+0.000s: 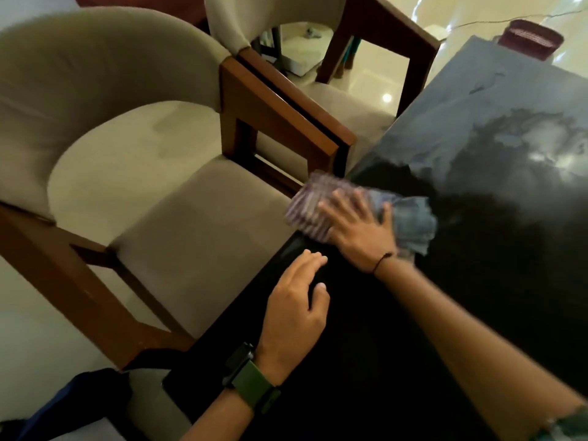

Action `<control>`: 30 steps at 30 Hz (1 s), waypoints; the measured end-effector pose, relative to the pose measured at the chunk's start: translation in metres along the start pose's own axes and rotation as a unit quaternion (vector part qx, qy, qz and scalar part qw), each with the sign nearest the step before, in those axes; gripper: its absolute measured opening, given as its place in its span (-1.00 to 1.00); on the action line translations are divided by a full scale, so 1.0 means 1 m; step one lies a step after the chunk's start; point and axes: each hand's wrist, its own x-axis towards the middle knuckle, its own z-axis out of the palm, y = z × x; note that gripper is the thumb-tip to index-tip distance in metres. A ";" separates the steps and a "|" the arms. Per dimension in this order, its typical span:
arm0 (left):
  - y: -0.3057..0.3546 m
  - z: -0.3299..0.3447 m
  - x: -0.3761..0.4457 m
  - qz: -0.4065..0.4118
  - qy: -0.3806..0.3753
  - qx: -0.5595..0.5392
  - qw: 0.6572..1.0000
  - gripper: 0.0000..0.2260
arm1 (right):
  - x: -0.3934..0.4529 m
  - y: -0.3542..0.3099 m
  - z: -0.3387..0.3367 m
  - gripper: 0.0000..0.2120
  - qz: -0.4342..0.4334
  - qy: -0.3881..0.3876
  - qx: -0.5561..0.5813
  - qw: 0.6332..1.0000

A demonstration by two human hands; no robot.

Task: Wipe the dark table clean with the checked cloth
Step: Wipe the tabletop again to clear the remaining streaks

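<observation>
The dark table [477, 218] fills the right side, glossy and black near me, with grey smeared streaks farther off. The checked cloth [410, 224], purple and grey, lies bunched at the table's left edge and is blurred. My right hand [356, 227] lies flat on top of it with fingers spread, pressing it onto the table. My left hand [296, 310] rests on the table edge nearer to me, fingers loosely bent, with nothing in it. A green-strapped watch is on that wrist.
An upholstered chair [178, 218] with wooden arms stands right against the table's left edge. A second chair [334, 90] stands behind it. A dark red object [529, 39] sits past the table's far corner. The pale floor is glossy.
</observation>
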 end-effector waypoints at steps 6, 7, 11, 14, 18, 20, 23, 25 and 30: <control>0.008 -0.003 0.005 0.019 -0.038 0.051 0.998 -0.58 | -0.107 -0.096 0.036 -0.56 -0.190 0.109 0.153 0.964; 0.008 -0.004 0.008 0.019 -0.040 0.052 0.998 -0.60 | -0.099 -0.089 0.035 -0.59 -0.212 0.113 0.173 0.955; 0.005 -0.008 0.015 0.026 -0.020 0.027 0.999 -0.61 | -0.021 -0.034 0.013 -0.46 -0.151 0.048 -0.017 0.987; -0.003 -0.011 0.012 0.028 -0.015 0.023 0.999 -0.63 | 0.049 0.027 -0.004 -0.52 0.000 0.011 -0.007 1.000; -0.013 -0.015 0.013 0.015 -0.017 0.012 1.000 -0.63 | 0.089 0.059 -0.022 -0.53 0.092 0.003 0.035 0.995; -0.015 -0.015 0.015 0.008 -0.018 0.007 1.000 -0.65 | 0.082 0.045 -0.024 -0.52 0.092 -0.008 0.042 0.995; -0.015 -0.012 0.021 0.005 -0.020 0.010 1.000 -0.63 | 0.041 0.009 -0.016 -0.50 0.050 -0.026 0.032 0.998; -0.012 -0.009 0.028 0.022 -0.018 0.011 1.000 -0.63 | -0.004 -0.024 -0.006 -0.48 -0.005 -0.049 0.011 0.999; -0.005 -0.002 0.047 0.050 -0.026 0.005 0.998 -0.64 | -0.117 -0.068 0.037 -0.39 -0.176 -0.025 -0.045 0.983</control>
